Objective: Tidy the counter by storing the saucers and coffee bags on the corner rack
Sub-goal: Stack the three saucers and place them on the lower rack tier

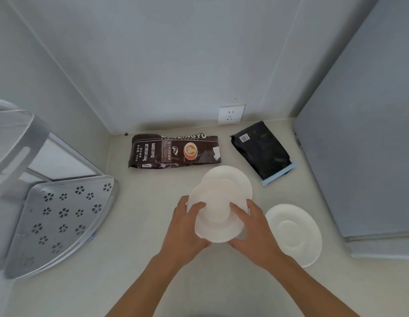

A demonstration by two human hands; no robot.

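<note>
Gripping round white ceramic saucer (218, 216) with left hand (187, 227) and right hand (251, 227), fingers curled on rim, above pale worktop (135, 271). Saucer-gathering step, likely. Next: carry left to perforated grey metal corner rack (61, 220).

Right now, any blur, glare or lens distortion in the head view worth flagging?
Head view: wide-angle bends the wall edges; light soft and even, with faint shadows; the held saucer looks nearly washed out between left hand and right hand; the corner rack upper tier at the frame edge looks blurred.
</note>
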